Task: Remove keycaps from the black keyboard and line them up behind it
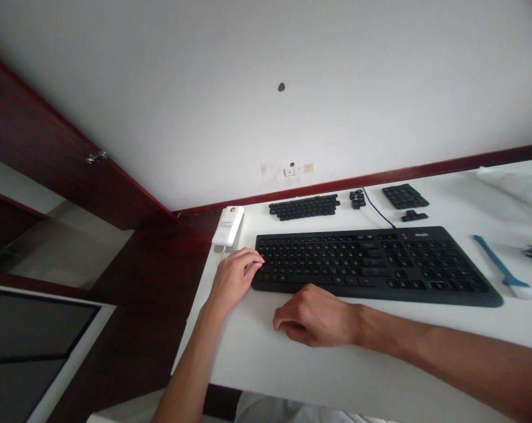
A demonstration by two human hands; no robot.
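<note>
Black keyboard (371,264), my two hands at its near side

Item: my left hand (236,277) sits at the keyboard's left end, fingers curled over the edge keys; they may be gripping or only resting, I can't quite tell, though the placing looks meant to steady it. My right hand (312,316) lies apart and empty on the white desk (234,352), just in front of the keyboard, fingers loosely curled. Beyond the keyboard: rows of black keycaps (304,207), a black numeric key block (404,196) and a black cable (378,210), all set out flat. Right of the keyboard: a blue-handled brush (495,264), bristles toward me. Past its left corner: a white plastic box (227,226).
</note>
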